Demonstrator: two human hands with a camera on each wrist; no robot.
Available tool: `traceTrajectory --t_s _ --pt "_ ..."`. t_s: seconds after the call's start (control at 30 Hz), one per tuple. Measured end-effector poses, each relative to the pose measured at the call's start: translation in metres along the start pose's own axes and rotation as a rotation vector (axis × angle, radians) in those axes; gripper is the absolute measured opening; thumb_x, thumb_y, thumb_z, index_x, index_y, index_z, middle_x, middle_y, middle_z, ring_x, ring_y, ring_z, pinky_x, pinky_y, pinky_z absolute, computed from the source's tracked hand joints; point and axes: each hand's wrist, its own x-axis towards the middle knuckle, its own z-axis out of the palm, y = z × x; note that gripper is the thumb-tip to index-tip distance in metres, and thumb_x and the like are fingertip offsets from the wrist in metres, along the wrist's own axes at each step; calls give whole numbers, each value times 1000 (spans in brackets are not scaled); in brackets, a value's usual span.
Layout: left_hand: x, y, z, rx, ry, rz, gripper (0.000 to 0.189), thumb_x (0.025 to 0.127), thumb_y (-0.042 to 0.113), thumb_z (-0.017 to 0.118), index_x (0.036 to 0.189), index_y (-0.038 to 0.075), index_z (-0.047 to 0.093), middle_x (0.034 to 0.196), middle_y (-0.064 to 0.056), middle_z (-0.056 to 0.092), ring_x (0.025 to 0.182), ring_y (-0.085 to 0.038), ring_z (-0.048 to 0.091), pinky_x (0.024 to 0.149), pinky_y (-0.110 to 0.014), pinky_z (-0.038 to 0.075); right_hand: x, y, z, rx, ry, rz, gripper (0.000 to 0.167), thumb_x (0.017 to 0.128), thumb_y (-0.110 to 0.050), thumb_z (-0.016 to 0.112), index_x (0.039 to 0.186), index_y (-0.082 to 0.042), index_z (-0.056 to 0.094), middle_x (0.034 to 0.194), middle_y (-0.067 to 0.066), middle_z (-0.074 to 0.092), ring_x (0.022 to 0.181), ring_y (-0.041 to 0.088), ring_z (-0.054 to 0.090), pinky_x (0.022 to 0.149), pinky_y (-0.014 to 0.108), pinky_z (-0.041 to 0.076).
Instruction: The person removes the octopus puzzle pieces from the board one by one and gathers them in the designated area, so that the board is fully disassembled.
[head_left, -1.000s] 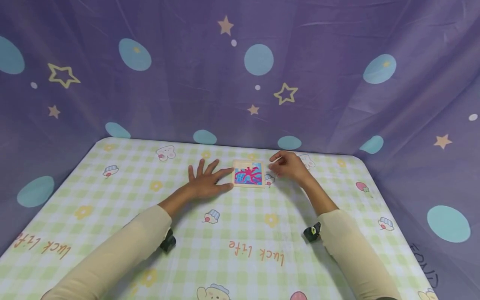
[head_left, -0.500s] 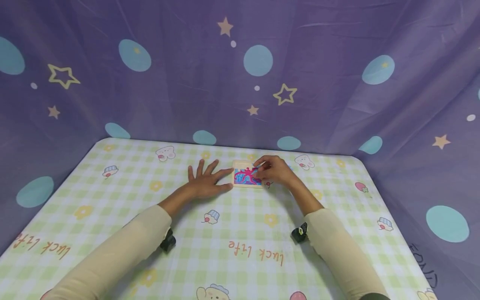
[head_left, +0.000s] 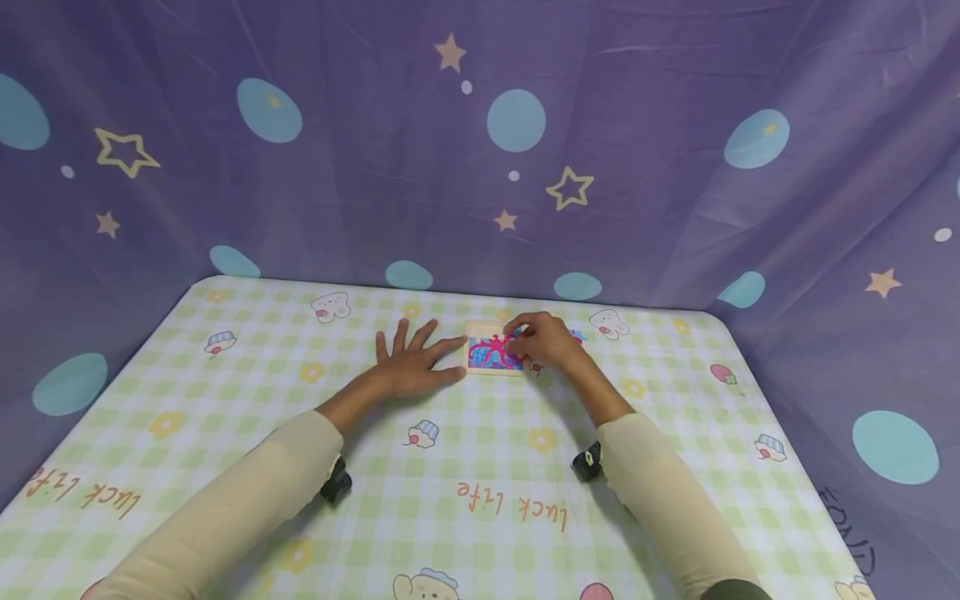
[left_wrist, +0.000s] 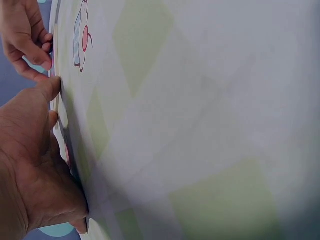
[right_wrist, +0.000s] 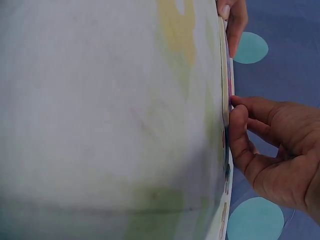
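Observation:
A small wooden-framed puzzle [head_left: 489, 356] with a pink octopus picture on blue lies flat near the back of the table. Bare wood shows in its upper left. My left hand [head_left: 412, 369] rests spread on the cloth, thumb and index finger touching the puzzle's left edge. Over the puzzle's right part is my right hand [head_left: 550, 340], thumb and index tips close together at the picture surface. In the right wrist view the same right hand [right_wrist: 285, 145] has bent fingers; whether a piece sits between the tips is hidden. A blue and pink puzzle piece [head_left: 577, 336] shows just beyond the right hand.
The table [head_left: 480, 458] wears a green-checked cloth with printed cakes, flowers and lettering. A purple curtain [head_left: 345, 167] with stars and blue dots hangs behind it and along the sides. Dark wrist cameras sit under both sleeves.
My right hand has moved left from beside the puzzle onto its right part, and the blue and pink piece behind it has come into view. My left hand has stayed put.

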Motion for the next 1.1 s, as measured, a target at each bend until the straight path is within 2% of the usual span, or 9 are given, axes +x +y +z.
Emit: traceTrajectory --t_s 0.27,0.43,0.53,0.63,0.7,0.77,0.93,0.97,1.1 --pt "-1 0 -1 -2 3 2 74 109 78 48 176 54 30 194 -3 -6 173 -49 -29 129 -81 -23 3 -2 1 1 0 55 25 103 -11 79 128 -6 79 82 7 72 60 13 70 59 28 57" --pt "-1 1 -2 -15 -3 5 74 109 77 49 176 53 31 194 -2 -6 172 -48 -31 129 -81 -24 3 -3 1 5 1 34 23 103 -8 79 126 -5 77 82 9 68 59 14 70 58 28 57" --pt "-1 0 -2 -17 -7 5 74 109 78 48 176 54 30 194 -2 -6 172 -48 -31 128 -82 -24 3 -3 2 -1 25 -15 23 101 -5 79 124 -1 77 106 21 69 58 14 71 57 26 58" --pt "-2 1 -2 -16 -8 4 74 109 79 48 176 54 31 194 -2 -6 172 -48 -31 128 -82 -23 1 -4 4 -18 47 -56 23 99 -2 80 122 0 77 135 31 60 57 14 70 55 24 57" --pt "-2 1 -2 -12 -7 2 74 109 79 48 176 54 31 194 -2 -6 172 -49 -30 128 -82 -23 1 -6 5 -28 55 -67 23 98 -2 81 121 0 77 143 31 56 57 13 69 54 24 55" --pt "-3 1 -3 -12 -7 0 74 108 79 49 176 54 31 194 -2 -6 172 -49 -31 128 -82 -23 0 -7 5 -34 62 -64 23 97 -1 81 119 -1 78 135 30 60 57 14 68 52 25 54" --pt "-3 2 -3 -15 -4 4 74 108 79 49 176 53 32 194 -2 -5 172 -49 -30 128 -82 -23 3 -8 4 -45 91 -37 15 101 0 78 115 -2 82 94 18 76 59 20 73 53 31 59" --pt "-3 2 -3 -15 -4 6 74 108 78 49 176 53 32 194 -2 -5 172 -49 -30 128 -82 -22 4 -8 3 -54 99 -37 13 102 -1 77 113 -3 83 91 16 78 62 22 75 56 33 60" --pt "-3 2 -3 -11 -4 5 74 109 78 49 176 53 32 194 -2 -5 172 -49 -30 129 -83 -22 6 -6 -3 -117 131 -84 16 102 -2 74 107 -8 88 103 10 82 93 25 77 86 40 63"
